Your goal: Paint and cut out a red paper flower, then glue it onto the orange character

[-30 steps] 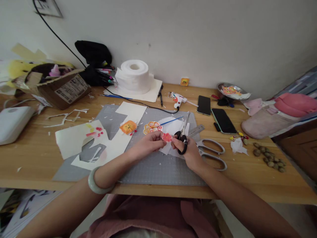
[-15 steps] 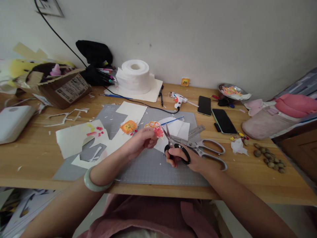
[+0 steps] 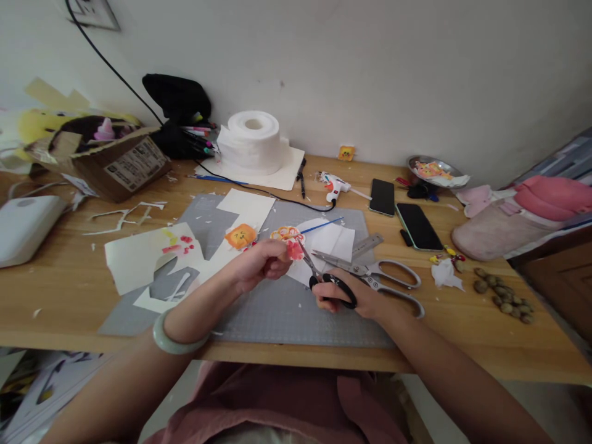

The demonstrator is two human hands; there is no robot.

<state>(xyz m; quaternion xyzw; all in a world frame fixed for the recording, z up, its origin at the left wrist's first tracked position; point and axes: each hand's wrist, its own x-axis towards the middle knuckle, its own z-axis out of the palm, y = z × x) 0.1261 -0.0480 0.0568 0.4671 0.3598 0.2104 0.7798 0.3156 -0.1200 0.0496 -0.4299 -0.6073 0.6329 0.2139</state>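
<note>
Over the grey cutting mat point(image 3: 277, 320), my left hand point(image 3: 266, 262) pinches a small pink-red paper flower cutout point(image 3: 295, 250). My right hand point(image 3: 340, 293) has its fingers through the black handles of a pair of scissors point(image 3: 312, 266), whose blades reach the cutout's right edge. Behind the cutout lies an orange-and-white painted piece point(image 3: 284, 234) with a blue brush point(image 3: 322, 225) beside it. An orange square piece with a face point(image 3: 241, 236) sits left of it on cream paper. Larger grey-handled scissors point(image 3: 393, 274) lie partly under my right hand.
Behind the mat stand a paper roll point(image 3: 253, 145) and a glue gun point(image 3: 333, 185) with its cord. Two phones point(image 3: 382, 197) and a metal bowl point(image 3: 435, 166) are at the right. A cardboard box point(image 3: 115, 163) and cut paper point(image 3: 139, 259) are at the left.
The scissor blades have gone from spread to nearly closed at the flower cutout. My right hand has shifted slightly; my left hand keeps its pinch.
</note>
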